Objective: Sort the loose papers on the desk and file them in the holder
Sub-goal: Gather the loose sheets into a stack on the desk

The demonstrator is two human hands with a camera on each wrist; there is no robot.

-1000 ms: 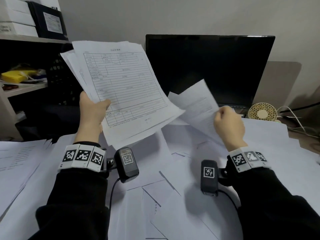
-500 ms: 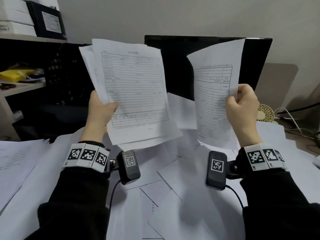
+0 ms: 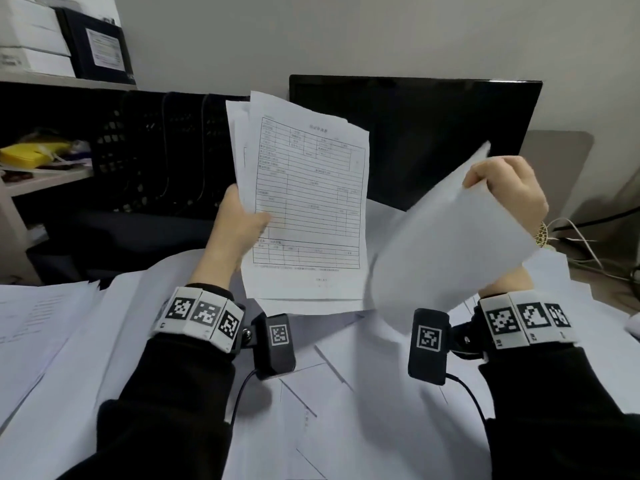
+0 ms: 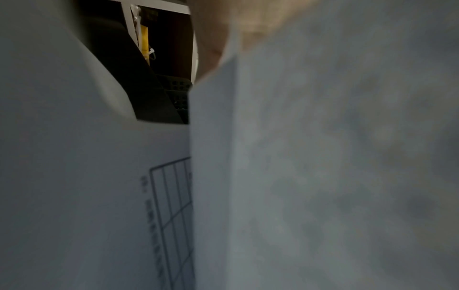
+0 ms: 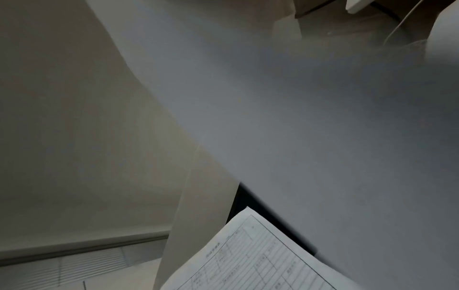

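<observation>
My left hand (image 3: 242,220) grips a stack of printed forms (image 3: 308,202) upright above the desk, thumb across the front sheet. My right hand (image 3: 505,192) pinches the top corner of a single sheet (image 3: 446,244), which is tilted with its blank back toward me, just right of the stack. A black mesh file holder (image 3: 159,150) with several slots stands at the back left. Loose papers (image 3: 346,393) cover the desk below both hands. In the left wrist view the stack (image 4: 323,157) fills the picture; in the right wrist view the single sheet (image 5: 298,117) does.
A dark monitor (image 3: 433,133) stands behind the papers. A shelf unit (image 3: 41,174) at the left carries a yellow object (image 3: 31,155) and boxes. A small round fan (image 3: 542,233) and cables (image 3: 581,244) lie at the right. More sheets (image 3: 31,317) lie at the left.
My right hand lifted a sheet off the desk, held it upright with its print facing me, then tipped it so its blank back shows. The left-hand stack has shifted right.
</observation>
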